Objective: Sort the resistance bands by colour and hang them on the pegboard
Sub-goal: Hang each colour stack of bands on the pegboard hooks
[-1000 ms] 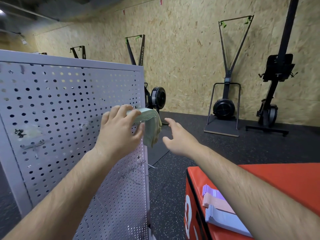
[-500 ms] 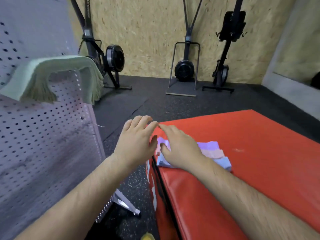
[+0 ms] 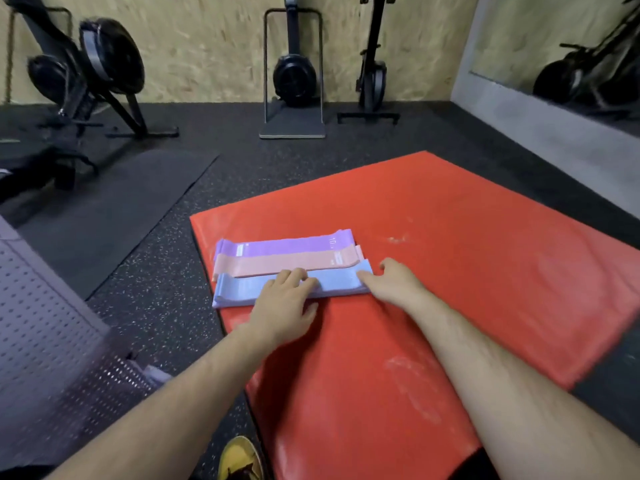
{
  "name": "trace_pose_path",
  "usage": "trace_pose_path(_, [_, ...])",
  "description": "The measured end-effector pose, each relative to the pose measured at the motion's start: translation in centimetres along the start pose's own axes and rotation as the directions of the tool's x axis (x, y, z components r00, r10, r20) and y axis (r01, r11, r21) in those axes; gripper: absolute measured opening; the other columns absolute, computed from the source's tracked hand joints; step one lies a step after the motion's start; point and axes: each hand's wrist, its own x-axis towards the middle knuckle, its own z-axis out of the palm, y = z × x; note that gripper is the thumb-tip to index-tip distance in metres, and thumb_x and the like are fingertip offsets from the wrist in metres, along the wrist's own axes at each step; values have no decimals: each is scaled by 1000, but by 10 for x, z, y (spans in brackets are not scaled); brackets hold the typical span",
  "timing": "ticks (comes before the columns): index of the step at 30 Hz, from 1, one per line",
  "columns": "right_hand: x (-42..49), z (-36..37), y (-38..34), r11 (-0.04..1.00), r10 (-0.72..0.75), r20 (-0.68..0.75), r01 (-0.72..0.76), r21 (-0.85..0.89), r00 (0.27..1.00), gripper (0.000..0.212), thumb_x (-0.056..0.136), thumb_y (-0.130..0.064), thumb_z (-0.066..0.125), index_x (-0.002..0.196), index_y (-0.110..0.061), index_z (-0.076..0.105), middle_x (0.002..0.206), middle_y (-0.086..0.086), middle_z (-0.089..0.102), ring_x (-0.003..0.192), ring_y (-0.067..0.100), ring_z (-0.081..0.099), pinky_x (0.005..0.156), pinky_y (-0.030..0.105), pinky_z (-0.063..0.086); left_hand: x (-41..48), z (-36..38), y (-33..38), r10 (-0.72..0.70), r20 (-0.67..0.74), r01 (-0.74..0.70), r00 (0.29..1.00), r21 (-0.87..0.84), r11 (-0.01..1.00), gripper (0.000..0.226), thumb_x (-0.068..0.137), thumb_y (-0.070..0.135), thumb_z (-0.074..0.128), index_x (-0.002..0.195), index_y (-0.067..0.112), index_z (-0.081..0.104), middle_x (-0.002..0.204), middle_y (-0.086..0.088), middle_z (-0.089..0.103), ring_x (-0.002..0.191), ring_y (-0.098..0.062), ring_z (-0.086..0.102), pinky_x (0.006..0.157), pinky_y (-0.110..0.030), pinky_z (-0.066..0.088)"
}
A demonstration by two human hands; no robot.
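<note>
Speckled rubber floor point(image 3: 156, 289) surrounds the glossy red pad point(image 3: 450, 254), where a flat purple band point(image 3: 284, 245), pink band point(image 3: 284, 263) and blue band point(image 3: 239, 289) lie side by side. Your left hand point(image 3: 282, 310) rests straight-fingered on the blue band; your right hand point(image 3: 394, 282) touches its end with extended fingers.

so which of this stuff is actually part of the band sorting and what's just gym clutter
Part of the job: blue bands, touched by the left hand and right hand; pink bands; purple bands; pegboard.

Just lying about: red pad under the bands; black floor mat; exercise machines; yellow shoe.
</note>
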Motion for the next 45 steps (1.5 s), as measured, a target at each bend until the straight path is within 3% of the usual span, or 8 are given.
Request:
trace_pose_path(5, [12,10,-11,949,119,75,-136,284,990,25,82,-31,69,74,-16,51,79,3,60,71,22,57,58,29,39,-3,16,0,-17,-110,19,994,21,1000,37,77,38,54,112,28,58,110,8,53,103,-21,51,78,-38,41])
trace_pose_path(12, [3,1,-22,884,117,197,-193,425,973,29,78,-20,69,104,-11,63,91,3,61,72,15,54,57,26,40,-3,17,-3,-30,-103,30,994,-7,1000,39,77,43,52,115,31,58,113,11,52,105,-19,51,80,-37,39])
trace_pose_path(19, [-22,-15,-50,792,-37,92,-27,610,995,11,74,-15,71,72,-15,60,75,3,58,65,19,55,57,27,45,11,3,-1,-58,-133,33,989,-183,983,83,64,59,69,133,20,42,129,0,49,113,-23,46,92,-40,42])
trace_pose_path(24, [-46,-36,-62,704,-122,102,14,710,987,6,72,-14,71,77,-13,68,73,3,64,71,22,66,54,27,48,8,-5,-1,-193,-87,127,977,-485,865,39,72,31,62,110,30,50,86,16,62,78,-15,61,70,-34,46])
trace_pose_path(29, [-50,-56,-38,738,-53,123,-44,673,991,19,73,-14,70,91,-6,69,76,7,65,65,22,70,56,28,51,-1,-26,-1,-276,-5,212,961,-631,747,20,68,28,55,88,25,55,77,12,59,66,-2,52,60,-13,38])
trace_pose_path(34, [-52,-51,-34,785,-7,213,-127,607,977,24,76,-13,68,98,-6,67,78,7,67,60,20,71,60,29,52,0,-68,-4,-275,59,256,960,-592,764,23,71,19,68,87,23,51,79,6,62,67,-10,56,60,-29,44])
trace_pose_path(40, [-67,-41,-48,869,-73,282,-77,488,957,29,84,-23,62,109,-8,62,84,6,70,69,20,72,64,30,52,-14,-112,5,-359,40,331,932,-496,803,13,80,30,64,84,23,54,72,10,60,62,-8,52,54,-28,37])
trace_pose_path(45, [-110,-21,-72,946,-277,-10,275,172,961,79,81,-65,57,144,-22,38,140,4,51,129,23,49,105,39,41,-34,-147,8,-414,8,390,910,-352,851,17,76,34,57,76,23,44,73,7,56,64,-17,50,53,-31,31])
